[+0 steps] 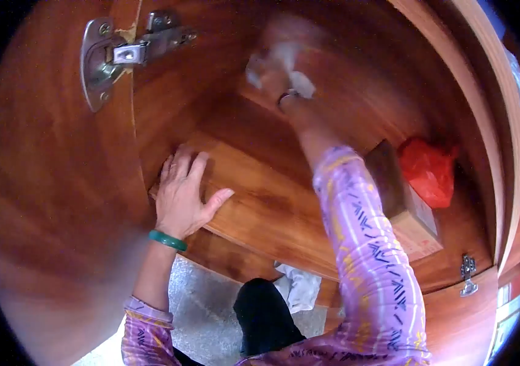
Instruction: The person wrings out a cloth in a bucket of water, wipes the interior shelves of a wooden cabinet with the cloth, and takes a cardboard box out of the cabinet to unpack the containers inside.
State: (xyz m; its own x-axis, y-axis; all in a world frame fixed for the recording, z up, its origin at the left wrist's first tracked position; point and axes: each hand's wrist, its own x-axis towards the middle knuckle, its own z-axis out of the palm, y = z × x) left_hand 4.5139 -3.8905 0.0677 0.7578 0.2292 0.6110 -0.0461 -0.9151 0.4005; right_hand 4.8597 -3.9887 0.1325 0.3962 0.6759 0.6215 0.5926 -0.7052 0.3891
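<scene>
My left hand lies flat with fingers spread on the wooden cabinet shelf, near its front left edge. A green bangle circles that wrist. Deep inside the cabinet, my right hand is at the back wall, its fingers smeared by motion. White cloth shows on both sides of this hand, which appears closed around it. Whether the cloth touches the wall cannot be made out. A dark band sits at the right wrist.
On the shelf's right side stands a cardboard box, with a red plastic bag against it. Metal hinges mark the left door; another hinge is at lower right. A white cloth lies low by my knee.
</scene>
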